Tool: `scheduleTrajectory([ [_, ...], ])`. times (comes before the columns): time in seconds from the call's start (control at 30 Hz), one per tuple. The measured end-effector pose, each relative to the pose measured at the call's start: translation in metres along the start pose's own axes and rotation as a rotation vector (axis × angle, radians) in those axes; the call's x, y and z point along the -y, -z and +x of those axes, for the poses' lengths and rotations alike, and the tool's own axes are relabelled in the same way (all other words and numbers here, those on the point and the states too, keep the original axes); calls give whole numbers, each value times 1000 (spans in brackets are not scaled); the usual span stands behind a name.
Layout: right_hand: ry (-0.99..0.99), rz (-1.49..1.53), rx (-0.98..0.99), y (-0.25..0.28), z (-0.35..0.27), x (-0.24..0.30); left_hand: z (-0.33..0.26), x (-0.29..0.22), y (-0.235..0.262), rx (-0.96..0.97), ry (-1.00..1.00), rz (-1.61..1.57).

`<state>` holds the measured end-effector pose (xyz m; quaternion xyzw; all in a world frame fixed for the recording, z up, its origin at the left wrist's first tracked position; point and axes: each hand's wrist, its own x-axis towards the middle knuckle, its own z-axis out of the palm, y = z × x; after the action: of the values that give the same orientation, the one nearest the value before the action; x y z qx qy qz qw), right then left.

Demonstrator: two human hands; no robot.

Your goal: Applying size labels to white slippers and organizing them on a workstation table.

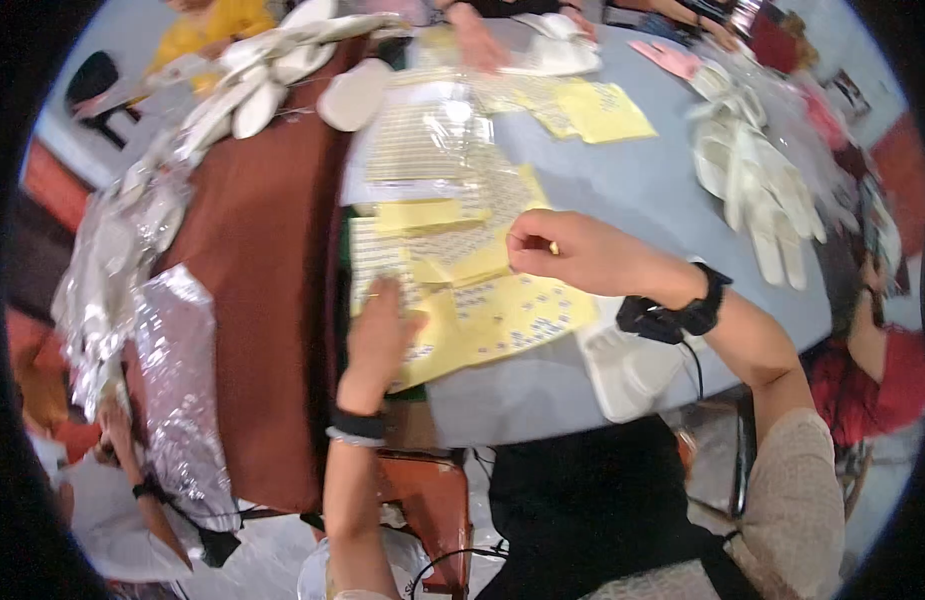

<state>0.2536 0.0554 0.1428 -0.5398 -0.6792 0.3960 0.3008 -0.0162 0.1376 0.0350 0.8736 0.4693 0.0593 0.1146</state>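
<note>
Where the yellow sheet (447,345) dotted with small pale stickers lies — at the near left of the grey table (502,400) — the left hand (379,335) rests on its left side, fingers extended close together, thumb apart. Over its far right part, the right hand (557,245) has fingers curled toward the thumb; whether they pinch anything cannot be told. A white moulded piece (632,370) lies just right; farther right, white glove-like pieces (767,195) are heaped.

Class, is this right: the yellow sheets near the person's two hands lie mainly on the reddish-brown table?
Wrong table: the head view shows the yellow sheets near the left hand and right hand mainly on the grey table.
</note>
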Motion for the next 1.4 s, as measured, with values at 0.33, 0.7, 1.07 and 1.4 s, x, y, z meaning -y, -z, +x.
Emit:
scheduleTrajectory([
  [0.33, -360, 56, -160, 23, -227, -44, -76, -173, -15, -85, -524, -265],
  [0.7, -352, -45, -441, 6, -264, -123, -118, -294, -90, 30, -360, 113],
  [1.07, -61, -441, -270, 5, -243, -111, -123, -320, -132, -110, -466, 8],
  [1.4, -123, -375, -386, -3, -242, -114, -120, -316, -127, -83, -524, -51],
])
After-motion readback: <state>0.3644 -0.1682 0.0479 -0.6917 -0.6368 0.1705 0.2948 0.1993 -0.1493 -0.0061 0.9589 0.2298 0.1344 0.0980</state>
